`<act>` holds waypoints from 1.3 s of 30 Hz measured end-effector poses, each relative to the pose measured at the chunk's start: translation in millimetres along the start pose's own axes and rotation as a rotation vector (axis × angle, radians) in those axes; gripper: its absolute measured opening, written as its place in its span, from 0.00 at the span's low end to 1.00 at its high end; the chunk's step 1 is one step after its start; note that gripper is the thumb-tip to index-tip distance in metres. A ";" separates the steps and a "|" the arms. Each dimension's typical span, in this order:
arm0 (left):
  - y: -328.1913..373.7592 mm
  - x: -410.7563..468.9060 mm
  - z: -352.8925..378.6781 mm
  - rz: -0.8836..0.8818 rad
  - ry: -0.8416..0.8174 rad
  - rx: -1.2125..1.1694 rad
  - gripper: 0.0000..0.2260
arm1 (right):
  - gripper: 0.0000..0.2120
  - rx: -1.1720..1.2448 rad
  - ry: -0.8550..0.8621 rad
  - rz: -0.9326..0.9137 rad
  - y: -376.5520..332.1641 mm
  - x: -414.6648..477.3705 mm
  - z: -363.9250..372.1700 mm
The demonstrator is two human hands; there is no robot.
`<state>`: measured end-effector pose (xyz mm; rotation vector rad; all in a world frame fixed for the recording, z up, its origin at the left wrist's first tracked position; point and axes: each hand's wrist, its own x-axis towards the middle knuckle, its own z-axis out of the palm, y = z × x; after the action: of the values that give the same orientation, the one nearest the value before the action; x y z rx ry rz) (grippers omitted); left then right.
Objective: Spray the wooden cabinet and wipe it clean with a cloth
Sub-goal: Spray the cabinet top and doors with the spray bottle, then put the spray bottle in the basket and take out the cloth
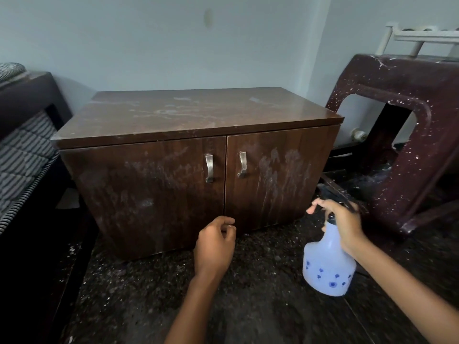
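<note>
A low dark wooden cabinet [154, 194] with two doors and metal handles stands against the wall. Its top and doors carry pale dusty smears, and wet streaks run down the right door. My right hand [345, 224] grips the black trigger head of a pale blue spray bottle [326, 266] with blue flower prints, held in front of the cabinet's lower right corner with the nozzle towards the right door. My left hand [214, 247] hovers low before the gap between the doors, fingers loosely curled and holding nothing. No cloth is in view.
A striped cushioned sofa [22, 155] with a dark frame stands at the left, close to the cabinet. A maroon plastic chair [412, 135], speckled with white, lies tipped at the right. The floor [139, 294] is dark speckled stone.
</note>
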<state>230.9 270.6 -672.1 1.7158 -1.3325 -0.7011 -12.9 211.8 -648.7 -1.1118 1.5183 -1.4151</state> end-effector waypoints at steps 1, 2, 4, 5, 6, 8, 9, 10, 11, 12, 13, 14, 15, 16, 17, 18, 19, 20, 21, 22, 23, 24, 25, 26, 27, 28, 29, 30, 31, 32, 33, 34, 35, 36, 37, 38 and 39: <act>3.2 0.0 2.3 0.008 -0.007 -0.006 0.09 | 0.08 -0.003 -0.057 -0.021 -1.6 -3.0 3.9; 6.6 -0.4 5.6 0.016 -0.014 -0.014 0.09 | 0.08 -0.004 -0.115 -0.049 -3.0 -4.5 6.0; 11.3 -1.1 11.0 0.031 -0.031 -0.029 0.09 | 0.09 -0.022 -0.231 -0.097 -7.4 -7.4 14.0; 13.4 -1.9 13.8 0.040 -0.041 -0.033 0.09 | 0.11 -0.027 -0.271 -0.101 -11.1 -9.2 18.1; 15.0 -2.5 15.5 0.053 -0.044 -0.035 0.08 | 0.12 -0.018 -0.297 -0.093 -15.1 -9.9 22.5; 18.6 -1.9 16.8 0.086 -0.038 -0.061 0.08 | 0.11 0.072 -0.341 -0.063 -22.7 -8.2 30.8; 21.0 -1.1 15.5 0.103 -0.047 -0.093 0.08 | 0.10 0.128 -0.371 -0.059 -26.5 -6.1 34.2; 24.6 0.8 13.5 0.114 -0.084 -0.139 0.09 | 0.09 0.186 -0.403 -0.064 -30.9 -3.0 37.3; 27.7 1.2 11.1 0.115 -0.148 -0.190 0.11 | 0.09 0.237 -0.441 -0.068 -32.9 0.1 39.5; 31.5 3.3 8.5 0.114 -0.223 -0.231 0.16 | 0.10 0.277 -0.477 -0.071 -36.3 3.6 43.5; 33.2 4.7 6.5 0.109 -0.299 -0.252 0.22 | 0.10 0.306 -0.512 -0.068 -38.1 5.0 48.1; 35.1 5.3 5.3 0.096 -0.362 -0.255 0.28 | 0.10 0.332 -0.540 -0.068 -40.0 6.4 52.4; 38.9 8.0 3.9 0.087 -0.419 -0.246 0.32 | 0.11 0.371 -0.562 -0.064 -45.8 8.3 57.8; 43.2 10.3 2.9 0.076 -0.478 -0.232 0.37 | 0.11 0.413 -0.581 -0.054 -51.9 10.0 62.0; 50.3 13.3 1.7 0.066 -0.532 -0.221 0.41 | 0.11 0.461 -0.600 -0.032 -62.2 12.0 65.7; 58.7 15.4 -0.7 0.064 -0.583 -0.214 0.44 | 0.12 0.510 -0.618 -0.001 -72.9 13.5 68.6; 69.1 18.5 -3.2 0.078 -0.628 -0.211 0.45 | 0.12 0.554 -0.628 0.033 -85.7 15.3 70.4; 82.3 22.8 -7.0 0.093 -0.665 -0.209 0.45 | 0.11 0.587 -0.630 0.063 -101.7 18.8 71.0; 95.0 26.0 -12.1 0.114 -0.680 -0.189 0.43 | 0.11 0.603 -0.632 0.072 -117.4 20.9 71.9; 111.2 32.2 -18.3 0.136 -0.667 -0.173 0.41 | 0.11 0.603 -0.636 0.072 -138.0 26.8 72.2; 127.1 36.5 -25.2 0.159 -0.638 -0.148 0.38 | 0.11 0.593 -0.640 0.060 -156.5 31.9 71.8; 141.9 40.8 -32.3 0.178 -0.602 -0.127 0.36 | 0.12 0.576 -0.639 0.044 -174.0 35.4 71.0; 163.0 47.8 -41.3 0.184 -0.570 -0.118 0.34 | 0.13 0.555 -0.644 0.033 -198.2 42.0 68.3; 181.3 54.4 -50.2 0.186 -0.546 -0.101 0.33 | 0.16 0.534 -0.652 0.026 -218.4 47.7 64.6; 203.5 61.9 -59.5 0.190 -0.527 -0.091 0.33 | 0.18 0.527 -0.659 0.041 -242.7 55.4 58.4; 223.2 67.5 -67.6 0.200 -0.513 -0.067 0.33 | 0.21 0.525 -0.673 0.059 -262.4 62.0 51.4; 242.8 72.8 -75.4 0.207 -0.504 -0.053 0.33 | 0.24 0.532 -0.682 0.084 -281.1 68.8 42.5; 268.2 79.1 -84.5 0.200 -0.495 -0.052 0.33 | 0.26 0.538 -0.698 0.104 -305.9 77.2 30.7; 290.8 84.8 -93.4 0.194 -0.483 -0.042 0.34 | 0.25 0.546 -0.710 0.104 -328.6 82.7 20.0; 316.2 90.5 -102.1 0.183 -0.474 -0.042 0.35 | 0.24 0.535 -0.696 0.103 -354.2 89.4 7.3; 340.7 94.4 -110.1 0.176 -0.473 -0.033 0.35 | 0.22 0.490 -0.658 0.096 -377.4 94.5 -4.8; 362.9 98.8 -116.6 0.175 -0.475 -0.027 0.35 | 0.17 0.415 -0.591 0.082 -399.7 98.9 -17.0; 390.8 104.9 -122.8 0.173 -0.489 -0.021 0.35 | 0.11 0.335 -0.536 0.072 -425.5 105.7 -30.8; 413.6 109.2 -126.8 0.178 -0.505 -0.009 0.35 | 0.07 0.265 -0.517 0.057 -446.6 110.7 -42.3; 439.1 116.6 -127.2 0.189 -0.516 -0.002 0.35 | 0.05 0.211 -0.530 0.039 -470.8 120.2 -54.3; 457.7 121.7 -125.4 0.193 -0.530 0.007 0.36 | 0.06 0.161 -0.547 0.019 -489.1 126.7 -62.5; 472.9 127.3 -121.8 0.194 -0.538 0.005 0.36 | 0.09 0.122 -0.544 0.007 -503.7 134.4 -69.3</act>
<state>133.9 139.3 -194.6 1.4235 -1.8343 -1.0923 -74.7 105.7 -137.3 -1.2817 1.0328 -1.0648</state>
